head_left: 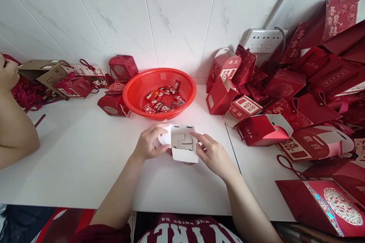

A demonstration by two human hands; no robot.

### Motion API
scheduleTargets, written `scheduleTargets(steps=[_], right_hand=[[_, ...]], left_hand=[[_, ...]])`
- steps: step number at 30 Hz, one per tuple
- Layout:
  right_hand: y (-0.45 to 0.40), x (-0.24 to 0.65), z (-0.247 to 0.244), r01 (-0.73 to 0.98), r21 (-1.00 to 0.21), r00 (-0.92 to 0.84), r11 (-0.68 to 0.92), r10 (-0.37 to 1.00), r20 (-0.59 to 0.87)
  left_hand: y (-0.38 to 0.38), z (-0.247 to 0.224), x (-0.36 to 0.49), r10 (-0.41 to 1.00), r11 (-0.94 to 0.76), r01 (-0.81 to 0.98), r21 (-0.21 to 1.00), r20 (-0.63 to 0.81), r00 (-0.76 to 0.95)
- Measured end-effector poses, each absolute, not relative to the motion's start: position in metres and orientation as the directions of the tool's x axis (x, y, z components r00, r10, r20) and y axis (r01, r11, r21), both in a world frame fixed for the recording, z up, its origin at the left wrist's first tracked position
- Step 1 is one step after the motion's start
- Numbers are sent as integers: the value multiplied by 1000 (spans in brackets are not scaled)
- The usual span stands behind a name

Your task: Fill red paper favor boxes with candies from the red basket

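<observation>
- A small open box (178,141) is held up front, right between the left hand (148,142) and the right hand (212,152), low over the white table (85,159).
- Plain white is shown all over its inside, and only a sliver of red is left visible outside, just by the left fingertips.
- Interlocked tabs can be seen at the bottom of it, and a couple of small dark slots are cut along the rim away from the wrists.
- The mouth is pointed up at the head camera; the near flap (185,155) is folded outward, toward the person's body.
- Long axis? Can't really be told: the opening looks close to square and the depth is hidden from above. The near flap's longer edge is run from left hand to right hand.
- The left flap (164,136) is pinched between left thumb and fingers.
- On the right, the index finger is stretched over the rim with the thumb kept lower by the side; whether anything is gripped can't be told.
- Beyond both hands, wrapped sweets (159,102) are held in a red plastic basket (155,115).
- Red gift boxes (259,133) are heaped right of the right hand.
</observation>
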State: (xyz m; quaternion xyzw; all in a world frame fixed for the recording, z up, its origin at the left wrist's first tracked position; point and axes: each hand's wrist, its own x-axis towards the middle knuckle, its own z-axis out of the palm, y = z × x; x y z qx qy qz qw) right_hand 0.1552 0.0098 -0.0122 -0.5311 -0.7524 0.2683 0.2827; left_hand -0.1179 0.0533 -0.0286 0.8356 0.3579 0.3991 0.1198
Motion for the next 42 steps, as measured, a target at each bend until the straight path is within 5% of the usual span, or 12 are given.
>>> scheduleTargets(steps=[5,10,14,22,29,34,35,38,42], right_hand=[[12,155,-17,733,-610,-240,300,954,180],[14,150,-19,738,-486,-305,468,874,378],[15,150,-21,740,-416,-358,529,833,423],[18,146,-21,751,-454,-317,480,865,390],[21,142,-13,786,-407,-324,465,871,369],[21,140,-15,800,-397,-293,450,870,396],[20,140,-15,802,-393,-291,450,868,401],[20,140,-17,793,-396,-294,463,860,418],[22,142,-21,763,-415,-312,496,844,436]], left_hand=[[43,-23,-118,764,-622,615,484,548,342],[24,-12,-99,896,-439,678,590,343,282],[10,5,-84,922,-388,735,556,231,311],[5,-15,-74,903,-427,765,482,180,391],[17,55,-81,862,-489,806,334,325,388],[116,116,-105,884,-386,857,340,400,239],[144,116,-111,905,-351,875,334,359,226],[221,97,-128,987,-130,962,242,-60,148],[273,56,-146,947,-60,984,168,-302,110]])
